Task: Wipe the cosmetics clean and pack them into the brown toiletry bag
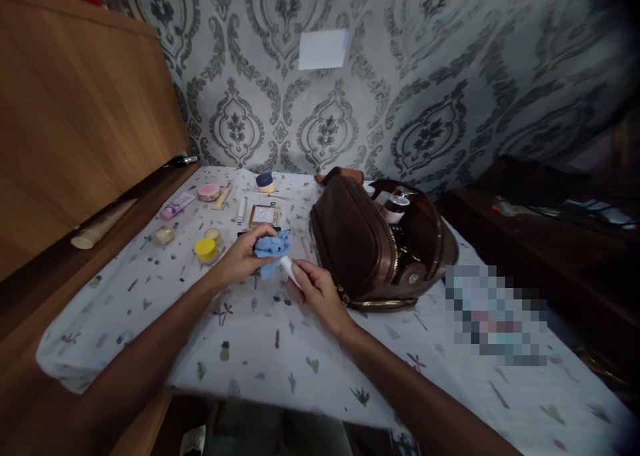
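My left hand (pixel 247 256) is closed around a crumpled blue cloth (pixel 271 245). A small white tube (pixel 289 271) is pinched in my right hand (pixel 316 289), its upper end close against the cloth; whether the two touch I cannot tell. Both hands hover over the middle of the patterned tablecloth (pixel 250 349). Just right of them, a brown leather toiletry bag (pixel 350 236) lies unzipped, with bottles (pixel 397 206) showing inside. Behind my left hand is a glittery square compact (pixel 263 215).
Left of my hands are a yellow-lidded jar (pixel 205 250), a small pale jar (pixel 163 236), a purple-white tube (pixel 177 206) and a pink round case (pixel 209 192). A blue-lidded jar (pixel 265 183) stands near the wall. A wooden cabinet (pixel 85 103) borders the left; a blurred-out item (pixel 495 316) lies right.
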`<state>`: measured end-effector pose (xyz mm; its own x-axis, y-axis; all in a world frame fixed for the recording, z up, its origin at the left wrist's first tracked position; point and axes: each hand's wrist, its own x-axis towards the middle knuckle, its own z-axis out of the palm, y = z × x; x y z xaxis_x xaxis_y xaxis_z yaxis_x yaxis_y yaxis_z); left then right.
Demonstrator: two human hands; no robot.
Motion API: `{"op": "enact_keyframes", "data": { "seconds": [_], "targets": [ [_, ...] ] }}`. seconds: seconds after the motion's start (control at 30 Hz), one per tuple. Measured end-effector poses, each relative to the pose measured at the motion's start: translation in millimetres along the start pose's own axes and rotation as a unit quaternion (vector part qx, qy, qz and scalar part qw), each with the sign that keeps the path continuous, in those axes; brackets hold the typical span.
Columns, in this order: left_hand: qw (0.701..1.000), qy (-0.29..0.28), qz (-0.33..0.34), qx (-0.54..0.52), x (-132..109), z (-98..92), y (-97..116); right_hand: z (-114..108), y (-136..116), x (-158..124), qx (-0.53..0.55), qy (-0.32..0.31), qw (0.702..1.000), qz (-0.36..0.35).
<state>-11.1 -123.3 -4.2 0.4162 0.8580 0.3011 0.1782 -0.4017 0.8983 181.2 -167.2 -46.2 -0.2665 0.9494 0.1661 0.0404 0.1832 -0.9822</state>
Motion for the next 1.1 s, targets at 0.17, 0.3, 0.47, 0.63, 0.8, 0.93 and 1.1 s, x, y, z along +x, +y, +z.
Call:
{"op": "enact_keyframes", "data": {
  "seconds": [0.17, 0.3, 0.47, 0.63, 0.8, 0.93, 1.1],
  "targets": [
    [0.998, 0.003, 0.003, 0.057, -2.4, 2.5, -0.2, -0.5, 1.8, -1.1, -0.115, 0.029, 0.991, -0.056],
    [0.995, 0.022, -0.005, 0.098, -4.1, 5.0, 3.8, -1.3, 1.3, -2.8, -0.179, 0.048, 0.978, -0.098],
    [0.996, 0.032, -0.003, 0.082, -2.8, 6.7, 1.2, 1.7, 3.6, -4.4, -0.112, 0.025, 0.992, -0.046],
    [0.999, 0.035, -0.015, -0.006, -1.5, 5.8, -7.5, 3.9, 0.1, -0.5, 0.058, 0.008, 0.998, 0.039],
    [0.997, 0.044, -0.024, -0.055, -2.7, 4.8, -6.0, 2.5, -9.9, 2.3, 0.19, -0.007, 0.97, 0.153],
    [0.995, 0.052, -0.032, -0.075, -2.1, 3.1, -3.0, 0.9, -8.8, 2.1, 0.161, -0.004, 0.977, 0.139],
    [0.993, 0.088, -0.037, -0.071, 0.0, -0.5, -4.7, -0.5, -4.8, -3.1, -0.123, 0.103, 0.986, -0.038]
  ]
}}
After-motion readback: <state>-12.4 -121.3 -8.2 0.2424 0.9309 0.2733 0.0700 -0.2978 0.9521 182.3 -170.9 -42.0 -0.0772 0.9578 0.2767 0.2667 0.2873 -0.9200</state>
